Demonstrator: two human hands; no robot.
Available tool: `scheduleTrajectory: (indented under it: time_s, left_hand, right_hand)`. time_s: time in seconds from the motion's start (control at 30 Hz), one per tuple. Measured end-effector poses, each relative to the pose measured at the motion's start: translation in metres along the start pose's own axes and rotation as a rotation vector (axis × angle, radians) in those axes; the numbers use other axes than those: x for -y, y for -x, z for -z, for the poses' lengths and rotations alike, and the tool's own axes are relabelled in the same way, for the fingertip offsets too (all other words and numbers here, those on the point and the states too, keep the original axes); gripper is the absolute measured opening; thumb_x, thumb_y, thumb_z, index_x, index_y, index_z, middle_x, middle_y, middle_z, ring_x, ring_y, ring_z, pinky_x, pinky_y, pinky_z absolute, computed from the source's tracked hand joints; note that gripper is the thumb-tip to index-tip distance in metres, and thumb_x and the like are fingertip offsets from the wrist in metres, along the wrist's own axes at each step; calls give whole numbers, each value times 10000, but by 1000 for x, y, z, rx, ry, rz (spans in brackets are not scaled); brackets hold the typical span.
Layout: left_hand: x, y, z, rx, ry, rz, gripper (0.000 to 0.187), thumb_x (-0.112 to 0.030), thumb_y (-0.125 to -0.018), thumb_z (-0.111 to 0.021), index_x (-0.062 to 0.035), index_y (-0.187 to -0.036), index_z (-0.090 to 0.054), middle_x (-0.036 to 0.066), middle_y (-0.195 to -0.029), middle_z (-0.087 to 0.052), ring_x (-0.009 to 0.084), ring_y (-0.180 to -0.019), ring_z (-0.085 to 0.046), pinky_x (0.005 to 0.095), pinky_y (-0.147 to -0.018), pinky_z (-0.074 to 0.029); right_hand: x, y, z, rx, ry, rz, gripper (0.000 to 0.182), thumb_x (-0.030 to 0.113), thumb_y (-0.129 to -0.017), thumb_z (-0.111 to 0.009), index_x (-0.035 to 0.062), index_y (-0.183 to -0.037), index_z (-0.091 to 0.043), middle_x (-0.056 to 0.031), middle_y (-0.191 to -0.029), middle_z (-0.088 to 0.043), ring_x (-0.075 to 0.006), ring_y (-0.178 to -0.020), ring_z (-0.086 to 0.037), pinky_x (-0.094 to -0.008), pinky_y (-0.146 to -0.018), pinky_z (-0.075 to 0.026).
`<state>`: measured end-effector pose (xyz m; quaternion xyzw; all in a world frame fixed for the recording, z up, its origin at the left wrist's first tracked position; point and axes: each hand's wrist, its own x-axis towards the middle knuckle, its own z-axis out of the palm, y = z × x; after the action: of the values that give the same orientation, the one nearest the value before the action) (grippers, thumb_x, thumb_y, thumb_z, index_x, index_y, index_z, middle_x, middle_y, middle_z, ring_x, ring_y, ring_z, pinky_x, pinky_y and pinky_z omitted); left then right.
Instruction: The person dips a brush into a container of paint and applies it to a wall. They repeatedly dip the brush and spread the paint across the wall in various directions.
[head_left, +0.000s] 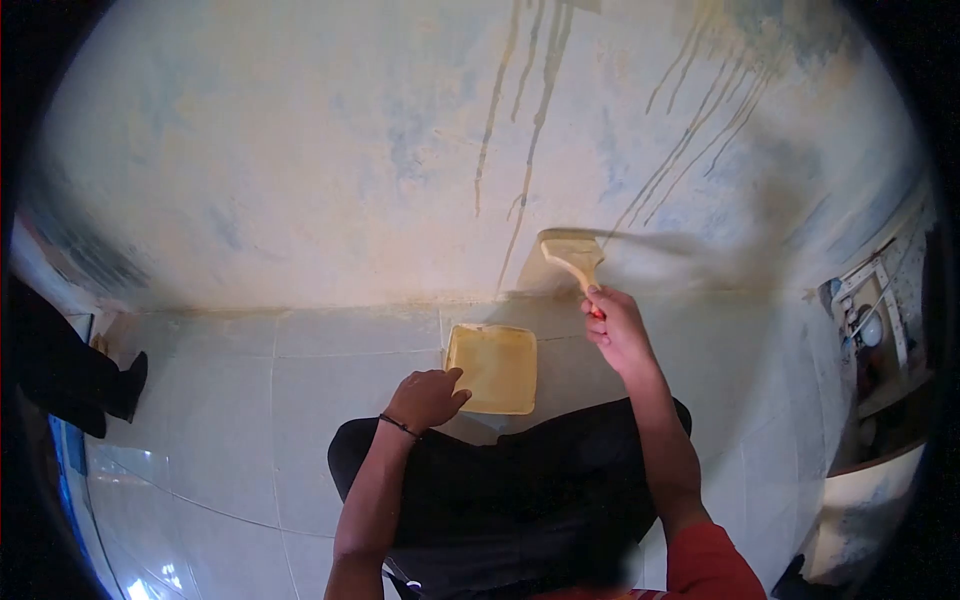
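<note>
My right hand [617,325] is wrapped round the handle of a wide brush [573,254], whose bristle end is against the lower part of the wall [330,180]. A damp-looking patch shows beside the brush. On the tiled floor in front of my crossed legs stands a square yellowish container [493,370]. My left hand [426,398] is at its left edge, thumb and fingers apart, with the fingertips at the rim. Dark drips run down the wall above the brush.
At the far left a person's dark-clothed leg and dark shoe [127,386] are on the floor [210,400]. A worn white frame [880,310] with a round white object stands at the right. My legs [500,490] are folded below the container.
</note>
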<state>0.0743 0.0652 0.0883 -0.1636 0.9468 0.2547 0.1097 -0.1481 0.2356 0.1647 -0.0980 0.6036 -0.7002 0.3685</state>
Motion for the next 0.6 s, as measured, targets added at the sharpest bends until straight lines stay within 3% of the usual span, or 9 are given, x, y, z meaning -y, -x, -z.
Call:
scheduleTrajectory:
  time_s: [0.2,0.37,0.53,0.6]
  left_hand:
    - [3,4,3,-29,-11,-18,462,-398,-886,-474,-53,-1190,-514,194,-982,-635,357,-929,-601,458,-842,-451]
    - [5,8,6,-39,12,-18,467,-401,-882,-483,-52,-1191,-514,194,-984,-634,360,-932,-600,457,-839,-452]
    - [8,9,2,-49,18,-28,469,-405,-879,-487,-57,-1192,-514,196,-1004,-629,363,-948,-594,465,-845,-448]
    - [10,9,-2,-105,25,-48,401,-383,-866,-488,-43,-1071,-543,196,-924,-632,362,-918,-596,463,-825,-448]
  right_hand:
    - [70,35,-31,12,32,185,127,181,-926,-494,56,-922,-512,0,-747,-492,-10,-433,-338,-161,-342,-232]
    - [138,64,-64,-40,45,616,243,206,-938,-473,29,-1098,-518,-17,-782,-494,-15,-435,-323,-161,-376,-243]
    - [191,49,-90,63,15,803,224,227,-934,-480,27,-1031,-508,-50,-803,-517,-61,-483,-378,-210,-455,-311]
    - [204,36,-102,57,0,843,231,225,-933,-475,21,-1039,-501,-64,-814,-525,-76,-502,-399,-221,-480,-327]
